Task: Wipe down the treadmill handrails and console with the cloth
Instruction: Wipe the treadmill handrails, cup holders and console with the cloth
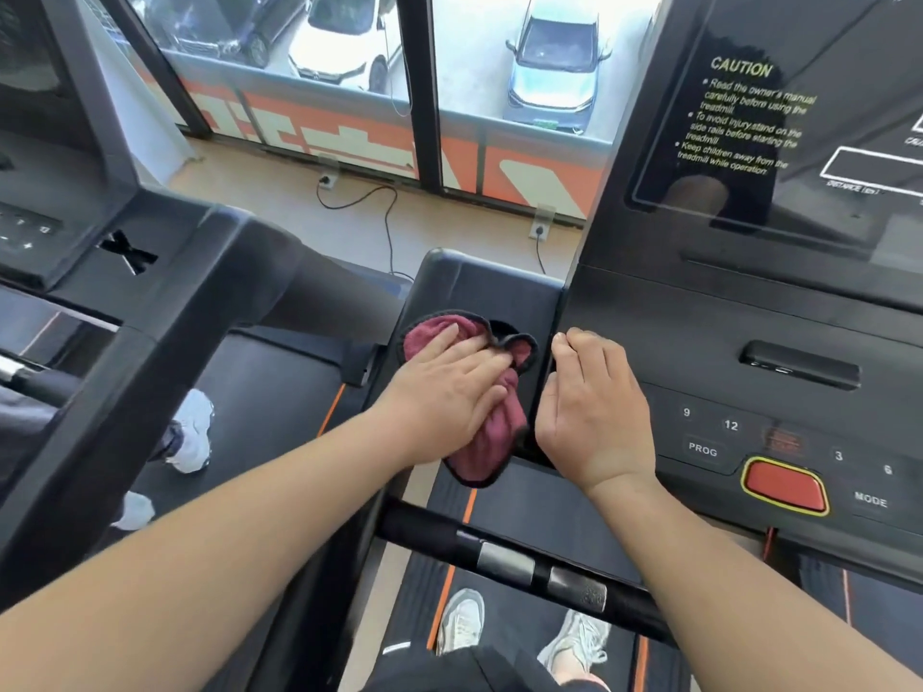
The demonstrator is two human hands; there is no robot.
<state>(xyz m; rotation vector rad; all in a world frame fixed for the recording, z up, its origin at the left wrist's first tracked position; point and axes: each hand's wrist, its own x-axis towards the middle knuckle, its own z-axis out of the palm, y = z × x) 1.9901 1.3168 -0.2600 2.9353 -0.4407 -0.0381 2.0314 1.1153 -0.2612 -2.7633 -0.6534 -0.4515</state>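
Pressing cloth [499, 432] with flat left hand [444, 392] fingers [447, 340]; right hand [594, 412]'s loosely curled, touching console [749, 317].

The left hand [444, 397] covers the middle of the maroon cloth [499, 442], which hides part of a dark recess [502, 328] at centre frame, and the fingertips of the right hand [594, 407] curl out of sight at the edge of the console [699, 317]. The console runs off the right and top edges, cutting short the text on its screen [799, 202]; the orange label [784, 439] above the red button [784, 484] is too blurred to read.
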